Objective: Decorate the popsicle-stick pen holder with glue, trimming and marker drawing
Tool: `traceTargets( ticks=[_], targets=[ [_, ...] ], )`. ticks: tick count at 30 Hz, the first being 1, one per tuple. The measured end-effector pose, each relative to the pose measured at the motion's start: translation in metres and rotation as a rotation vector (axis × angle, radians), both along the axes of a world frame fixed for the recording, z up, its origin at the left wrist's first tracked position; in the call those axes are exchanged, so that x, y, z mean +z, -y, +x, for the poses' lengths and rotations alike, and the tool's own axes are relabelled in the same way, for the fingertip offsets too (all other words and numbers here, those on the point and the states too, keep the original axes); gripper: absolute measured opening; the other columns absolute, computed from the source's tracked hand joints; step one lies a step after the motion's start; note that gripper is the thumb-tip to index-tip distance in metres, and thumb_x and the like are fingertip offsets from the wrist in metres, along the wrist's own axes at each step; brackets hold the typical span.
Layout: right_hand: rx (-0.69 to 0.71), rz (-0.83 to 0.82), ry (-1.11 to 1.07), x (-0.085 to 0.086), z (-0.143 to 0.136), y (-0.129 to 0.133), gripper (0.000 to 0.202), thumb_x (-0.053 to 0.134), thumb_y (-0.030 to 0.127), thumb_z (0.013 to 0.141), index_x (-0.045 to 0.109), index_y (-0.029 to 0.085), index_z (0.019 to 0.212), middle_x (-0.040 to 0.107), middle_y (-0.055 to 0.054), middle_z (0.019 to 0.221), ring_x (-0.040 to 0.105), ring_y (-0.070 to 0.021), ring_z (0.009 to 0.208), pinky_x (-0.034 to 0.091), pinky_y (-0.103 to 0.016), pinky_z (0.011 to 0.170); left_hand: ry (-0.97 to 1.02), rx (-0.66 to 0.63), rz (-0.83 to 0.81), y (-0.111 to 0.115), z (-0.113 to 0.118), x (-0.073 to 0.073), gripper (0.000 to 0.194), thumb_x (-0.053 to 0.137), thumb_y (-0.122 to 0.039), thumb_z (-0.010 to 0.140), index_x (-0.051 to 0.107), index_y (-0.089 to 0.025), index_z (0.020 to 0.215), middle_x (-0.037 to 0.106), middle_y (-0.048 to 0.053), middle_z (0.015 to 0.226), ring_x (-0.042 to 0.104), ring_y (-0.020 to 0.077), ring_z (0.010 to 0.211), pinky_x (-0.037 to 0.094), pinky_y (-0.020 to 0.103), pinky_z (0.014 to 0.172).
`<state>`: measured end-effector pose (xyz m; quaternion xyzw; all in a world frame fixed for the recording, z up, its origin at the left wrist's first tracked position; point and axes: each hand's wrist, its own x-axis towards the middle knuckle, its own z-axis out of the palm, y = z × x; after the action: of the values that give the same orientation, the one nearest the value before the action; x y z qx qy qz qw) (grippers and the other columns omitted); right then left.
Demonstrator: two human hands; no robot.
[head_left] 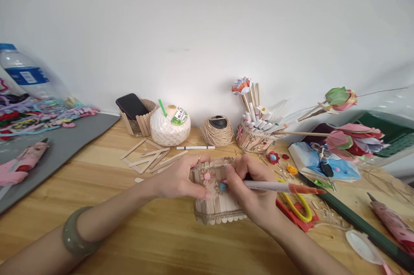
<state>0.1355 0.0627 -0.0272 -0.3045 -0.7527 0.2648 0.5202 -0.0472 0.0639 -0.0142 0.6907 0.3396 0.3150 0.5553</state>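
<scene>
A small box of wooden craft sticks (223, 201) lies between my hands, with twine along its top and bottom edges. An orange flower (206, 175) and a flower with a blue centre (222, 186) decorate its face. My left hand (183, 180) grips the box's left side, thumb on the front. My right hand (255, 189) holds a white and orange marker (271, 186), its orange end pointing right, and its fingers rest by the box's upper right. The marker's other end is near the blue-centred flower; whether it touches is unclear.
Loose sticks (150, 160), a white marker (196, 148), a coconut (170, 126) and a twine ball (217, 132) lie behind. A marker holder (255, 139) stands back right. Yellow scissors handles (302, 208), a glue gun (391, 221) and a dark green bar (359, 221) lie right.
</scene>
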Motion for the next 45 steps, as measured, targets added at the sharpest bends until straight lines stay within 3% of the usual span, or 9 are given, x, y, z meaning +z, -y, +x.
traceTargets(
  ticks=[12, 20, 27, 45],
  targets=[
    [-0.033, -0.179, -0.338, 0.0029, -0.0073, 0.0022, 0.027, 0.061, 0.022, 0.081, 0.039, 0.023, 0.066, 0.039, 0.009, 0.051, 0.031, -0.0080, 0.041, 0.029, -0.021, 0.039, -0.020, -0.004, -0.036, -0.0001, -0.0013, -0.0005, 0.029, 0.070, -0.025, 0.059, 0.044, -0.018, 0.069, 0.042, -0.004, 0.072, 0.039, 0.0122, 0.067, 0.034, 0.024, 0.063],
    [0.012, -0.081, -0.214, 0.0033, -0.0033, -0.0018, 0.030, 0.054, 0.010, 0.077, 0.033, 0.023, 0.059, 0.035, 0.008, 0.052, 0.031, -0.0095, 0.047, 0.027, -0.023, 0.044, 0.030, 0.037, -0.068, 0.0000, 0.0000, -0.0040, 0.029, 0.071, -0.023, 0.057, 0.048, -0.017, 0.074, 0.044, -0.003, 0.074, 0.042, 0.0136, 0.071, 0.036, 0.024, 0.065],
    [0.022, -0.077, -0.126, 0.0019, -0.0023, -0.0015, 0.034, 0.052, 0.015, 0.083, 0.031, 0.022, 0.057, 0.034, 0.007, 0.051, 0.031, -0.0087, 0.045, 0.027, -0.022, 0.043, 0.037, 0.034, -0.066, 0.0012, 0.0004, -0.0039, 0.029, 0.072, -0.022, 0.058, 0.049, -0.017, 0.075, 0.045, -0.004, 0.073, 0.043, 0.0133, 0.071, 0.036, 0.024, 0.066],
    [-0.006, -0.049, -0.021, 0.0082, -0.0040, 0.0007, 0.033, 0.052, 0.014, 0.080, 0.030, 0.022, 0.056, 0.033, 0.008, 0.050, 0.030, -0.0082, 0.044, 0.026, -0.022, 0.042, -0.007, 0.038, -0.059, 0.0005, -0.0007, -0.0044, 0.030, 0.072, -0.023, 0.058, 0.047, -0.017, 0.073, 0.043, -0.005, 0.071, 0.039, 0.0123, 0.068, 0.032, 0.023, 0.062]
  ],
)
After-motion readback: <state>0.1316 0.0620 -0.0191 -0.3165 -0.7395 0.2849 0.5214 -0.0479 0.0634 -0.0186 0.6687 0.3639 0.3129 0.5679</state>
